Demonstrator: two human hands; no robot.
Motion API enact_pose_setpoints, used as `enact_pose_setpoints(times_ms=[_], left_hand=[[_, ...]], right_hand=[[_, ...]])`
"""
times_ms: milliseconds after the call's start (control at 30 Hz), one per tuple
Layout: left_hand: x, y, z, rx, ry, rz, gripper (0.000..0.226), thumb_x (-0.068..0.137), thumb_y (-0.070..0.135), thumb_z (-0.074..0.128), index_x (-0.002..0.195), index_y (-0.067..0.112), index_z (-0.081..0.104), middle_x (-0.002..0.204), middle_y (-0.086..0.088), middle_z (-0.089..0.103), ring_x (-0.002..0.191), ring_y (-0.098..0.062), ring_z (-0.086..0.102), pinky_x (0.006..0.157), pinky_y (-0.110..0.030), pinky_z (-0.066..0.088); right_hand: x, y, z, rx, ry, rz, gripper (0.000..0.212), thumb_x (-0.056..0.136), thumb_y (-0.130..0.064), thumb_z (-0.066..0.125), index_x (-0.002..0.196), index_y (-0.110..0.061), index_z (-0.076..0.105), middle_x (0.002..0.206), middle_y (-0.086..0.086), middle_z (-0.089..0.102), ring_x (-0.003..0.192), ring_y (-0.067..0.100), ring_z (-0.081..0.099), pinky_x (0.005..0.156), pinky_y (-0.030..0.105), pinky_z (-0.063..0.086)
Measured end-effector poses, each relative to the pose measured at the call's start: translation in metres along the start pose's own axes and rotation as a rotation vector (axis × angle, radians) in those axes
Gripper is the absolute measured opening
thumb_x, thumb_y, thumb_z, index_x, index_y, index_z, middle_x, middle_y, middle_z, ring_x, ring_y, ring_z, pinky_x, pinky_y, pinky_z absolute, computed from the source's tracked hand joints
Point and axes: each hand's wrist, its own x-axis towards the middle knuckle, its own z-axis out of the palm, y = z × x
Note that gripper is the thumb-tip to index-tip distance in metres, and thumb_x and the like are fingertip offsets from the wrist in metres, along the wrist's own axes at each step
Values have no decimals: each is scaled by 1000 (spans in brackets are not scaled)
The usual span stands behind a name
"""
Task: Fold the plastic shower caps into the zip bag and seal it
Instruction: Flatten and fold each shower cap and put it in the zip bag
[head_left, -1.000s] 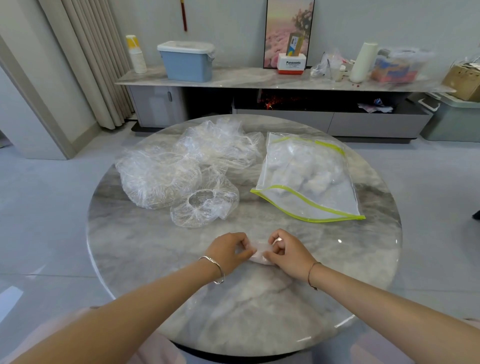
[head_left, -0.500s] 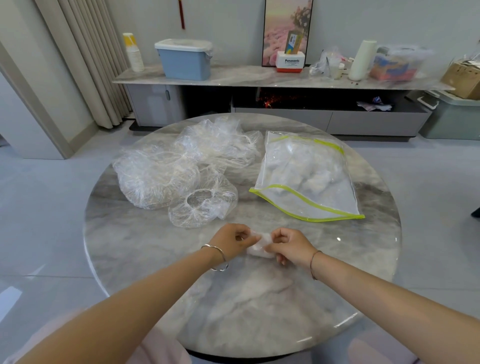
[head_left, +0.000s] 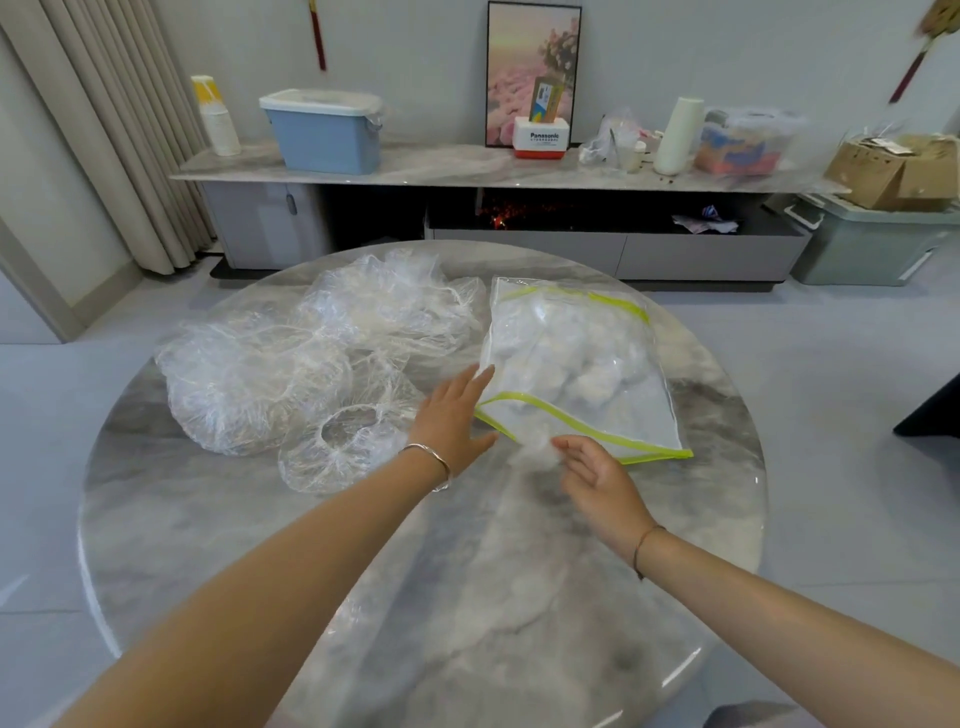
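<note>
– Right hand (head_left: 597, 480) first: what does it have?
– It pinches the folded cap (head_left: 536, 443) between thumb and fingertips, the other fingers loosely curled. Blur softens the wad's outline. It sits right at the green-edged mouth of the zip bag (head_left: 587, 374).
– And 1 second ago?
– Both hands were pressed together over that wad near the front of the table (head_left: 467, 597). Now they have parted and moved up to the bag.
– Left hand (head_left: 451, 415)?
– It has let go. Its fingers are straight and spread, holding nothing, and the tips reach the bag's near left corner. I cannot tell whether they are touching it or just short of it.
– Meaning?
– This cap's fold is finished, I judge, and insertion is the step in hand. The left hand likely has to lift the upper lip so the right can push the wad in.
– The bag itself?
– It lies flat with its mouth toward the person, lips slightly parted and not sealed. Several white wads are already in its far half.
– What remains?
– Just left of the left hand lies 1 loose shower cap (head_left: 348, 449), elastic ring up, and beyond it a pile of crumpled caps (head_left: 311, 353). Sealing looks a long way off.
– Farther back?
– A sideboard (head_left: 467, 167) with a blue box (head_left: 324, 135).
</note>
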Motion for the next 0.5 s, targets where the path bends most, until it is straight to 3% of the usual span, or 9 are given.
enact_pose_setpoints(times_ms=[67,167,233,333,400,500], left_hand=[[17,5,6,52,-67,-31,70,94,41,49,150,32,8,158,3,9,139,-25,21,110,-36,25],[33,12,5,8,-74,-14,49,101,35,33,148,32,19,154,2,26,134,-25,34,105,-37,34],[40,18,-3,-8,-41,-10,44,102,33,27,146,32,27,142,-3,45,124,-25,47,95,-38,42],[45,29,-21,27,10,1,43,103,35,22,144,31,34,126,-9,58,112,-29,55,88,-37,44],[46,34,-35,11,66,24,43,103,34,22,139,26,43,118,-11,62,106,-31,56,85,-37,44],[45,39,-57,-13,144,43,42,103,32,21,124,18,54,105,-11,65,96,-32,57,77,-35,41]], right_hand=[[4,5,0,-108,-56,-60,54,84,15,39,123,-23,46,130,-7,49,123,4,43,98,9,34],[17,7,3,-222,-90,-102,60,88,9,37,139,-22,36,140,-13,38,130,0,32,108,18,27],[30,1,8,-267,-82,-137,58,91,5,37,144,-18,30,142,-13,33,133,1,29,107,13,21],[58,-13,15,-370,-88,-191,50,97,-6,36,146,-17,28,147,-9,31,137,7,27,103,8,16],[82,-21,18,-588,-131,-217,45,102,-19,32,147,-19,27,153,-4,27,142,13,18,109,16,14],[112,-26,21,-1041,-218,-177,47,103,-37,16,148,-26,22,157,-8,14,145,22,-8,117,36,-5]])
